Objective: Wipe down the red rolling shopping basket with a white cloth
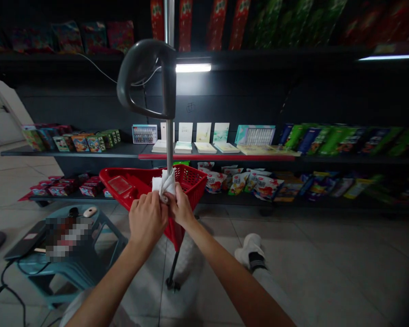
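A white cloth is bunched around the lower part of an upright metal pole. Both of my hands are closed on the cloth: my left hand from the left, my right hand from the right, fingers close together. Exactly how the fingers meet the pole is hidden by the cloth. Just behind my hands is a red plastic shopping cart basket with a perforated side. Higher on the pole sits a dark grey looped handle. Below the basket, a thin leg ends in a caster.
Dark shelves stand ahead with books, small boxes and snack bags. To the left, a blue-grey stool bears a dark device, a mouse and cables. A white shoe is on the tiled floor at right.
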`<state>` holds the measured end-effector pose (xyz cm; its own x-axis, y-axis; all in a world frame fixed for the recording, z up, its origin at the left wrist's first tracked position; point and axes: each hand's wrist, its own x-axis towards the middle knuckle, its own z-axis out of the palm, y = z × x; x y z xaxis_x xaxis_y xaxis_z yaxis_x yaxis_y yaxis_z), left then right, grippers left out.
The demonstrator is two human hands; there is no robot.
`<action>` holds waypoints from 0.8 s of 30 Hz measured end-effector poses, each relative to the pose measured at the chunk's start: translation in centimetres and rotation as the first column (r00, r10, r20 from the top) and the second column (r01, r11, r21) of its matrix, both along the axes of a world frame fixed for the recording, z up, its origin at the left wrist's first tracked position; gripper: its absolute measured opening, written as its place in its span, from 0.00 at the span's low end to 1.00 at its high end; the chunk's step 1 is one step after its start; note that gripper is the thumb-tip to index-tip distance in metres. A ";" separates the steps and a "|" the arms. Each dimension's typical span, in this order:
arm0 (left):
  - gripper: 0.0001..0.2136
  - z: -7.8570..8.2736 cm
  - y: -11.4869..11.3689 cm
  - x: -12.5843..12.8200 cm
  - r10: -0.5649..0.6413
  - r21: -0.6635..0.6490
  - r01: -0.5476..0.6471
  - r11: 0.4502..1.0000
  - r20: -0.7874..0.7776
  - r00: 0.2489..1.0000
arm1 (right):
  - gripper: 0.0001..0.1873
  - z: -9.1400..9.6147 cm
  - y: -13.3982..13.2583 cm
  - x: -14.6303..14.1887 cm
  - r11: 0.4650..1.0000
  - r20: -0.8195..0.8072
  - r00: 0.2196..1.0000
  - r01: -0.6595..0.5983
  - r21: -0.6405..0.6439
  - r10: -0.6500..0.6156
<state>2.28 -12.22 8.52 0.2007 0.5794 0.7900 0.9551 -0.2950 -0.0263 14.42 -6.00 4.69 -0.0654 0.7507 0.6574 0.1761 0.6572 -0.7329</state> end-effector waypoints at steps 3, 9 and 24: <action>0.04 -0.9 0.7 -0.9 -0.004 0.055 0.004 0.998 0.006 1.000 | 0.07 -0.6 0.2 0.3 0.999 0.044 0.999 0.011 0.043 -0.013; 0.05 -2.2 2.1 -3.6 -0.165 0.120 0.166 0.979 -0.013 0.986 | 0.06 -1.9 1.7 0.8 0.989 0.149 0.985 -0.103 0.106 0.087; 0.07 -2.7 6.0 -9.4 -0.172 0.163 0.159 0.974 0.069 0.983 | 0.15 -5.8 6.4 4.0 0.990 0.535 0.842 -0.011 0.141 -0.067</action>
